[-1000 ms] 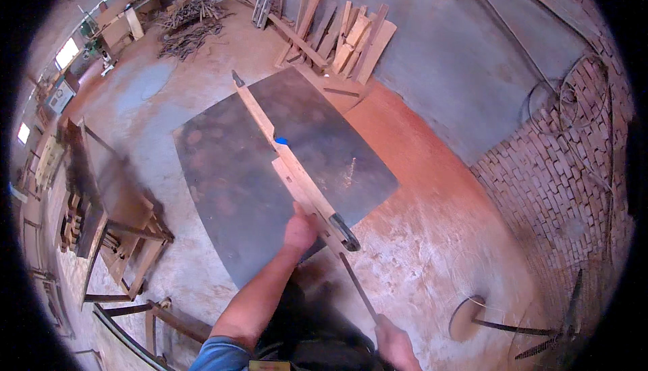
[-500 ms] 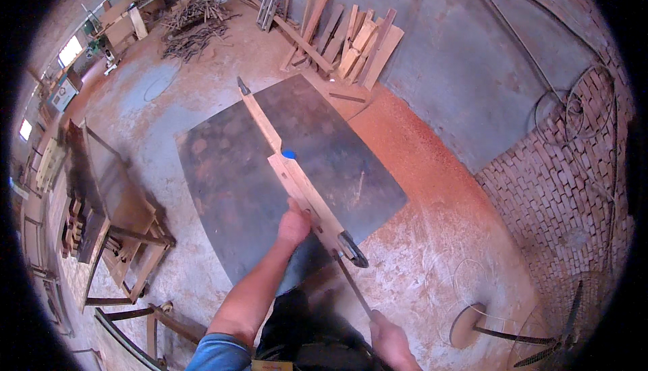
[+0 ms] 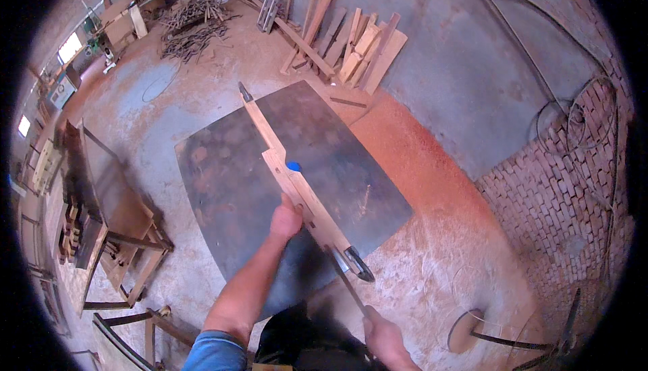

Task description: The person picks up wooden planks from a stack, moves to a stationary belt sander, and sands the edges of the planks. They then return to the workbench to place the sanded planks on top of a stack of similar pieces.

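Observation:
A long, pale reddish wooden piece (image 3: 273, 158), cut with steps and small slots, lies slantwise across the dark tabletop (image 3: 223, 195). Black clamp-like fittings cap its far end (image 3: 245, 92) and near end (image 3: 360, 265). A round blue object (image 3: 293, 166) sits against it near the middle. My left hand (image 3: 287, 219) is closed on the wood's left edge, thumb along its side. In my right hand (image 3: 383, 337), closed and lower right, is a narrow flat metal tool (image 3: 351, 286). The tool's far end meets the left side of the wood; its exact kind is unclear.
Boards (image 3: 364, 54) lean against the far wall, beside a heap of wood scraps (image 3: 192, 23). At left stands a wooden bench (image 3: 111, 236) with dark cut pieces. A fan (image 3: 560, 344) lies lower right. Orange sawdust (image 3: 398, 148) covers floor along the table.
My left hand has shifted slightly left and away from me. The wood's near end sits a little lower and farther right in view. My right hand and the tool have moved slightly left.

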The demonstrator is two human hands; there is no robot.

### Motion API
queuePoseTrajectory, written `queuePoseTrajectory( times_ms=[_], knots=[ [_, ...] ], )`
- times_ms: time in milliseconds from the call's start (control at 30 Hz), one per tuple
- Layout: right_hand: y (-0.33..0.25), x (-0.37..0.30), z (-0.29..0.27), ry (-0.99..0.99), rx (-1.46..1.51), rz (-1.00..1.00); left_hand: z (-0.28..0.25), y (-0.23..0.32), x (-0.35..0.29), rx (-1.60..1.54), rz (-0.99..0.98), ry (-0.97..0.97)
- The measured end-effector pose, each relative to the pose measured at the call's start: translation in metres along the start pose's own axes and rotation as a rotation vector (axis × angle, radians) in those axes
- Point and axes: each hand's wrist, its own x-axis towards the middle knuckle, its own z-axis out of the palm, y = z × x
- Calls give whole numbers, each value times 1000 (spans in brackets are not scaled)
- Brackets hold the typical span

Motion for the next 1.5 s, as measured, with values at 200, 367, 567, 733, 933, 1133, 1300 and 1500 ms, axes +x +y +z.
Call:
queuePoseTrajectory(
  times_ms=[200,367,567,733,933,1133,1300,1500],
  knots=[
    [-23,16,-1,36,-30,-28,-15,5,20,-69,-59,-9],
    [-37,31,4,74,-37,-63,-25,-3,40,-56,-36,30],
    [-66,50,3,104,-13,-74,-42,-3,63,-47,-42,37],
    [-77,67,12,101,-45,-83,-48,-16,92,64,-37,80],
    [-95,92,13,137,-29,-130,-63,-11,118,54,-52,91],
    [-114,120,28,245,-123,-222,-73,-41,155,112,29,68],
    [-133,129,34,192,-178,-166,-68,-83,199,580,172,-90],
    [-193,140,8,130,-143,-144,-110,-16,186,-105,-180,22]
  ],
)
